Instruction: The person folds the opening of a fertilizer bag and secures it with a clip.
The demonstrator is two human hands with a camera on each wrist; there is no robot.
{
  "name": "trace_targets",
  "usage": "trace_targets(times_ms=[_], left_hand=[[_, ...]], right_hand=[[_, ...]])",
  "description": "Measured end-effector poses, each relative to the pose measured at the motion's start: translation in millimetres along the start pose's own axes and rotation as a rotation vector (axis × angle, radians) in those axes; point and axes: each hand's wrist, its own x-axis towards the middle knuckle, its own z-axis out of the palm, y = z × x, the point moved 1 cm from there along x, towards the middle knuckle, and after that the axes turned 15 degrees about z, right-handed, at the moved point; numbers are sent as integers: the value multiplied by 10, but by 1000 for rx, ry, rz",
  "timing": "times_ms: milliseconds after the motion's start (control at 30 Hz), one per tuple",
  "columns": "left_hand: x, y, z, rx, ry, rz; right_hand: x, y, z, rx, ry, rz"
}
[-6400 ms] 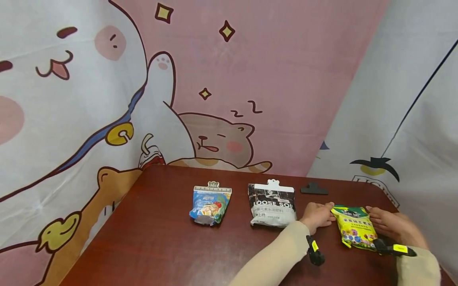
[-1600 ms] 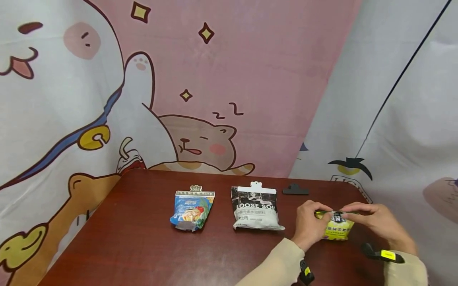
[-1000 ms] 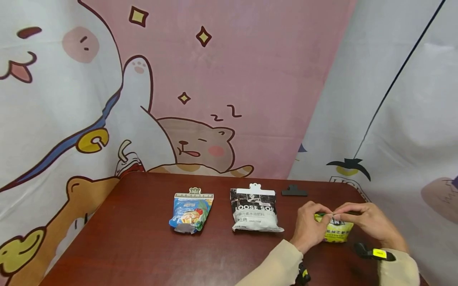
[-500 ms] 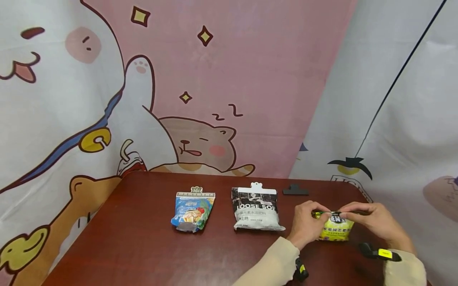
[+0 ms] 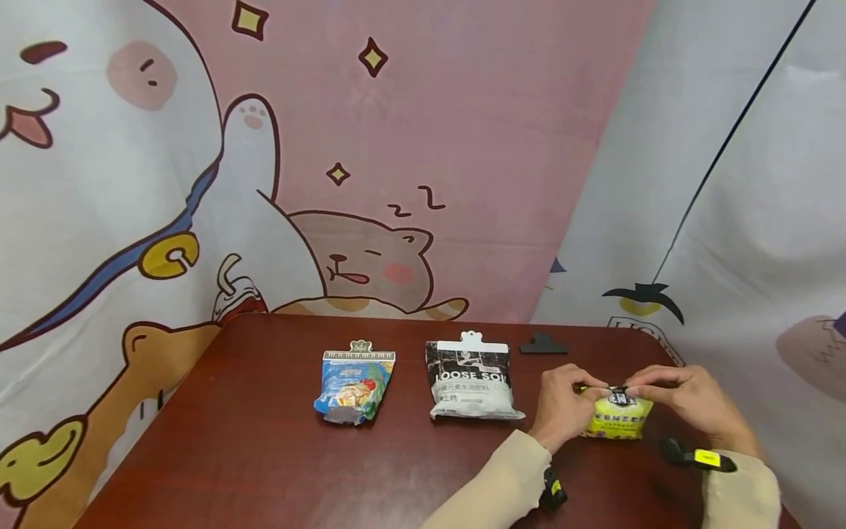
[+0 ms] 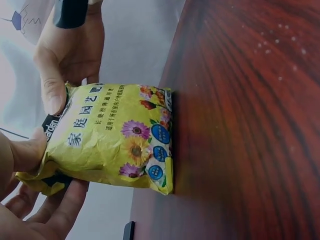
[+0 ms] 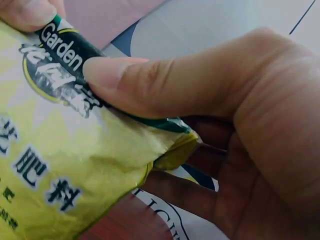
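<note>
A yellow fertilizer bag (image 5: pixel 617 422) with flower prints stands on its bottom edge at the table's right side. My left hand (image 5: pixel 563 408) pinches the left part of its top edge, thumb on the printed face. At the right part, my right hand (image 5: pixel 694 408) pinches the same edge between thumb and fingers. Seen from the right wrist, the green top of the fertilizer bag (image 7: pixel 90 155) looks folded over under the thumb (image 7: pixel 125 82). The left wrist view has the bag's base (image 6: pixel 169 145) against the tabletop, other fingers behind the bag.
A black clip (image 5: pixel 544 345) lies behind the hands. Left of them lie a black-and-white soil bag (image 5: pixel 472 393) with a white clip (image 5: pixel 471 344) and a blue food bag (image 5: pixel 353 389) with a ruler-marked clip (image 5: pixel 360 353). A printed cloth (image 5: pixel 502 162) hangs behind the table (image 5: pixel 317 470).
Several seconds ago the fertilizer bag lay flat between both hands; now it is upright, its top pinched and folded. Over the last second the hands have barely moved.
</note>
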Motion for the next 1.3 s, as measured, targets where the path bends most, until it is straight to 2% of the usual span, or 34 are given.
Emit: trace_targets(times_ms=[133, 267, 433, 600, 833, 1167, 1300], left_hand=[[18, -10, -10, -15, -17, -39], [2, -22, -10, -87, -39, -95], [-21, -48, -23, -110, -22, -140], [-13, -62, -32, -85, -7, -139], [31, -70, -55, -57, 13, -99], [26, -159, -127, -163, -5, -191], [24, -182, -155, -197, -8, -207]], right_hand=[[1, 32, -8, -3, -15, 35], [-21, 95, -15, 6, -26, 58], [-54, 168, -12, -3, -20, 76], [-52, 220, -30, -12, 16, 87], [-5, 197, -28, -12, 100, -13], [9, 274, -38, 27, 41, 128], [13, 312, -54, 52, 29, 152]])
